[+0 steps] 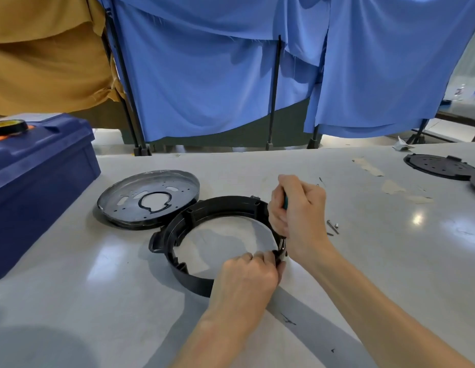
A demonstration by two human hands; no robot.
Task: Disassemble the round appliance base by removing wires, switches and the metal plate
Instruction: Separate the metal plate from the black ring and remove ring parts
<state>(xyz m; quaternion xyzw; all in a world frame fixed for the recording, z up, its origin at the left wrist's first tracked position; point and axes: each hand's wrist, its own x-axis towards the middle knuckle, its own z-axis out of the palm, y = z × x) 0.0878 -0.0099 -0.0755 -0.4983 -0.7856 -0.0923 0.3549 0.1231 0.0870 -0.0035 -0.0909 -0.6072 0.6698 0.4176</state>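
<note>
Head view, looking down at a pale glossy table [98, 288]. The black ring base [223, 207], an open plastic hoop with the table showing through its middle, lies flat in front of you. The metal plate [178, 195] is already out. It lies at the ring's far left, its edge touching or almost touching the ring.

Your left hand [247, 274] is curled over the ring's near-right rim, the fingertips pinching the wall there. Your right hand [297, 213] is closed in a fist around a green-handled screwdriver [285, 201] that points straight down. Its tip meets the same stretch of rim, just beside your left fingertips. What the tip is seated in is hidden by your fingers.

The main risk is a slip. If the tip jumps out of its seat under downward pressure, it will likely drive into your left fingers, because they are so near it. The ring looks light and the table slick, so a hard push could skid or twist the hoop, or flex its thin wall. A skid to the far left would knock the plate.

A few loose screws [333, 226] lie to the right of the ring, near your right wrist. A sweep of that arm could scatter them. A freed part may also drop unseen under your left palm.
</note>
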